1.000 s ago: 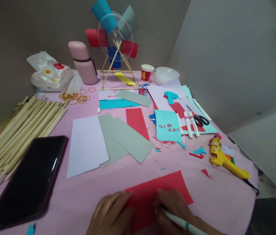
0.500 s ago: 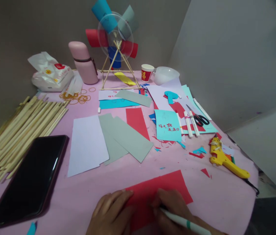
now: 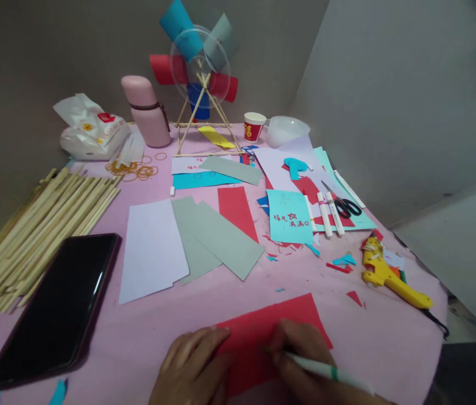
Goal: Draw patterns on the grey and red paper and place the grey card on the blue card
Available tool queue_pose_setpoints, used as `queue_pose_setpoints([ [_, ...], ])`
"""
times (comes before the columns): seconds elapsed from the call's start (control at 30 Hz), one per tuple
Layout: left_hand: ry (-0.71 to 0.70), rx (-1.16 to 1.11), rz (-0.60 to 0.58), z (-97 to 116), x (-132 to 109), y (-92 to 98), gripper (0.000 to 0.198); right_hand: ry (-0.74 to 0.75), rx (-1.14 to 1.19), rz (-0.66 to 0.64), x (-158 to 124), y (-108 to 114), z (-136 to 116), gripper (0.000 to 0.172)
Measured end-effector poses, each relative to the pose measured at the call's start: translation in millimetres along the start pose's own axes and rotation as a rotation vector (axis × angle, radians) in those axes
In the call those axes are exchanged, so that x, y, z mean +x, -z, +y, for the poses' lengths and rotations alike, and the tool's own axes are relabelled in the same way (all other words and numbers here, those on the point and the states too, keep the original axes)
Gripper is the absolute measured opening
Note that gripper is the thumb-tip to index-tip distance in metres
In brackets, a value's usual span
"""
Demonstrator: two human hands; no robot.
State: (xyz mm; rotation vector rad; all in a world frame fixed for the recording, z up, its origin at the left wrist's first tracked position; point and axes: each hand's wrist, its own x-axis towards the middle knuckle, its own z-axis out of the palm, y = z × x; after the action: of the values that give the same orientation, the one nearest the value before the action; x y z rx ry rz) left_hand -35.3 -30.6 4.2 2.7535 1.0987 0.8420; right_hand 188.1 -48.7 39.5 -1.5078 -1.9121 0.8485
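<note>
A rectangular sheet of red paper (image 3: 280, 315) lies near the front edge of the table. My left hand (image 3: 193, 365) rests flat on its left side, fingers stretched out. Over the paper's right half, my right hand (image 3: 301, 360) is closed around a white marker pen (image 3: 314, 367) with a green band. Its tip points left, close to the paper; the fingers partly hide the tip, so I cannot tell whether it touches. No marks can be made out on the visible red surface.
Grey strips (image 3: 227, 239) and a white sheet (image 3: 151, 253) lie ahead. A phone (image 3: 56, 309) and wooden sticks (image 3: 48, 225) are left. Right are a yellow glue gun (image 3: 390, 275), scissors (image 3: 345, 207) and markers (image 3: 324, 214). A stick-framed paper wheel (image 3: 200, 73) stands behind.
My right hand and the marker have shifted slightly to the right over the red paper. My left hand stays on the paper. The view has moved slightly.
</note>
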Motion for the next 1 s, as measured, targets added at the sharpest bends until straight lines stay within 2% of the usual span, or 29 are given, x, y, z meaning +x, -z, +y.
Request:
queue_pose_setpoints([
  [0.13, 0.056, -0.038, 0.036, 1.4, -1.9, -3.1, 0.023, -0.106, 0.136, -0.002, 0.5, 10.8, 14.5, 0.014],
  [0.23, 0.001, 0.009, -0.044, 1.5, -2.3, -3.0, 0.021, -0.074, 0.174, -0.015, 0.1, 13.6, 21.0, 0.014],
  [0.3, -0.003, 0.074, -0.033, 4.9, 1.6, -2.1, 0.018, -0.045, 0.179, 0.005, 0.0, 13.1, 21.3, 0.014],
  [0.4, 0.007, 0.156, -0.065, 15.3, 14.4, -1.8, 0.017, -0.011, 0.139, 0.018, 1.2, 12.3, 18.8, 0.014],
  [0.57, -0.104, 0.227, -0.155, 28.4, 32.9, -9.4, 0.028, 0.071, 0.057, 0.081, 2.9, 10.5, 20.7, 0.014],
  [0.67, -0.03, 0.192, -0.173, 31.8, 30.8, -18.6, 0.028, 0.128, 0.046, 0.144, 1.7, 9.1, 25.4, 0.014],
  [0.8, 0.088, 0.157, -0.133, 36.5, 23.7, -28.8, 0.026, 0.068, -0.024, 0.132, -1.0, 12.6, 27.5, 0.013],
  [1.0, 0.015, 0.231, -0.154, 36.3, 21.7, -31.2, 0.027, 0.002, -0.081, 0.13, -4.0, 19.1, 27.0, 0.015],
])
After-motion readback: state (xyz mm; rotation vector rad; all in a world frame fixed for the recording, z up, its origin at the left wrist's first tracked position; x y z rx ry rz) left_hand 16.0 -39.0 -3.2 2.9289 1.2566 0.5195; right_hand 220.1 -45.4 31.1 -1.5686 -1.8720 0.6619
